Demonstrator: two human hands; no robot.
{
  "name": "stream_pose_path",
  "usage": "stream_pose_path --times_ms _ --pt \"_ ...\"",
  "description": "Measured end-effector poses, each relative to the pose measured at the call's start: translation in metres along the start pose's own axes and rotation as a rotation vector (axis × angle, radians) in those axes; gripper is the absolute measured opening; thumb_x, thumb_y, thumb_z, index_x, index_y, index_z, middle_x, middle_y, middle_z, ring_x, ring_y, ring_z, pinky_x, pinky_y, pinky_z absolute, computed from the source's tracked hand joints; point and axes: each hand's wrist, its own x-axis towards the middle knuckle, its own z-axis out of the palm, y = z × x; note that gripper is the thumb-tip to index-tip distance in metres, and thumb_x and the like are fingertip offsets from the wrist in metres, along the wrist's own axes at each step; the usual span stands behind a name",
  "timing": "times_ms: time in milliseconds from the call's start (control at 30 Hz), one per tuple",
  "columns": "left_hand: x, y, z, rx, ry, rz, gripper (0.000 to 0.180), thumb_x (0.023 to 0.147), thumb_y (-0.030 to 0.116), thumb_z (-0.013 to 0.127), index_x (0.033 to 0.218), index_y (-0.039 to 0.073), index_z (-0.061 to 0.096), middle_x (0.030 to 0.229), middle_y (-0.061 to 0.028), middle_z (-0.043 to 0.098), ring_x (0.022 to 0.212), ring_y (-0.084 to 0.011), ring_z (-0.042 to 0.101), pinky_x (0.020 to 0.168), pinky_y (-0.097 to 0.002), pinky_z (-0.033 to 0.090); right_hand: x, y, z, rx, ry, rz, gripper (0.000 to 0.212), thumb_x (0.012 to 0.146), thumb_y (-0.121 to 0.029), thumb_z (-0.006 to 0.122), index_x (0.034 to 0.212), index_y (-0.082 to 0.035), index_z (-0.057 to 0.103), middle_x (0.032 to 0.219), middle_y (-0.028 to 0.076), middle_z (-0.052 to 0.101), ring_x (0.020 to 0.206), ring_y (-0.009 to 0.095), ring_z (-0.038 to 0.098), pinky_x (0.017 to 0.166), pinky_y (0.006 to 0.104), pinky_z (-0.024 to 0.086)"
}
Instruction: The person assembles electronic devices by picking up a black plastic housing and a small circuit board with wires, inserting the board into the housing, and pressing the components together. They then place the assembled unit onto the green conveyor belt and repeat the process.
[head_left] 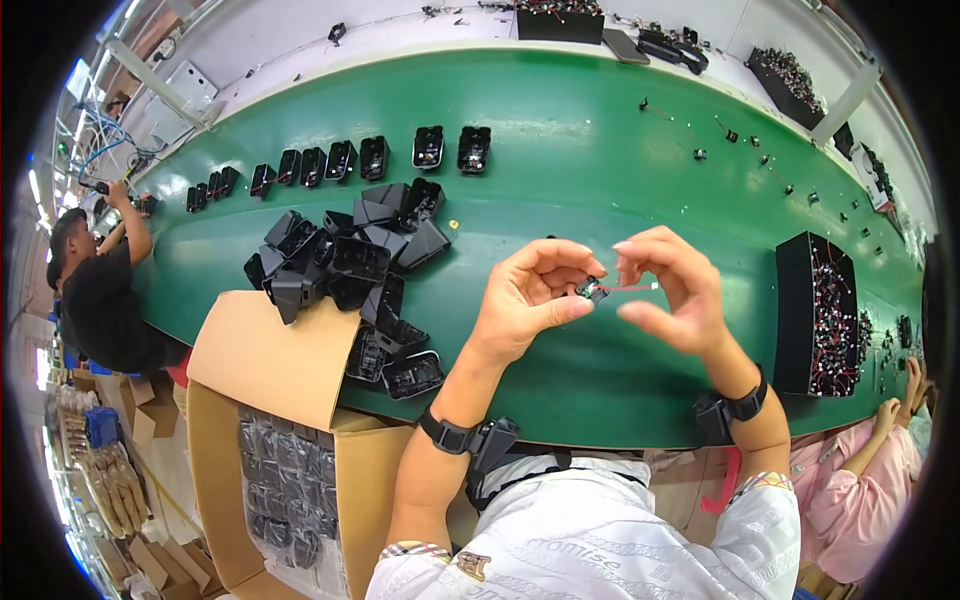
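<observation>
My left hand is closed, with thumb and fingertips pinching a small circuit module above the green bench. From the module a thin red wire stretches right and ends in a tiny white plug. Around that plug end curves my right hand, its thumb and fingers apart and gripping nothing. To the left of my hands lies a heap of black plastic housings, jumbled at various angles. Farther back, several more housings stand in a row, with small parts and red wires in some.
A black bin of wired modules stands at the right. An open cardboard box with bagged black parts is at the near left. Loose modules dot the far right of the bench. People work at the left and right.
</observation>
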Motion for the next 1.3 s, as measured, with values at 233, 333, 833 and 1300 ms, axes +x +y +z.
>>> stream_pose_path --times_ms 233,333,833,1300 --pt "0.003 0.002 0.001 0.015 -0.020 -0.076 0.058 0.082 -0.007 0.081 0.136 -0.001 0.059 0.119 -0.0150 0.071 0.112 -0.0202 0.069 0.100 -0.0344 0.056 -0.004 0.007 -0.005 -0.369 -0.116 -0.087 0.024 0.077 -0.001 0.085 0.100 -0.007 0.080 0.090 0.007 0.067 0.078 0.017 0.064 0.067 0.0301 0.052" --pt "0.000 0.003 0.000 0.032 -0.016 -0.110 0.061 0.083 -0.007 0.081 0.139 -0.001 0.058 0.120 -0.0150 0.071 0.110 -0.0187 0.068 0.098 -0.0338 0.056 -0.003 0.011 -0.005 -0.391 -0.113 -0.115 0.023 0.077 -0.001 0.085 0.099 -0.008 0.081 0.089 0.006 0.067 0.076 0.017 0.065 0.066 0.0292 0.052" --pt "0.008 0.006 -0.021 1.350 0.098 0.223 0.075 0.073 0.019 0.089 0.139 0.005 0.058 0.130 -0.0175 0.065 0.128 -0.0368 0.058 0.110 -0.0456 0.044 0.003 0.035 -0.026 -0.469 -0.079 -0.050 0.010 0.083 0.001 0.079 0.091 -0.002 0.073 0.091 0.007 0.065 0.077 0.016 0.062 0.069 0.0293 0.050" --pt "0.007 0.012 -0.021 0.516 -0.102 -0.154 0.059 0.086 0.002 0.079 0.141 0.002 0.059 0.131 -0.0078 0.063 0.118 -0.0192 0.063 0.106 -0.0354 0.051 0.007 0.017 -0.027 -0.588 -0.296 -0.336 0.022 0.070 -0.003 0.087 0.088 -0.007 0.075 0.088 0.005 0.064 0.081 0.024 0.063 0.068 0.0364 0.051"
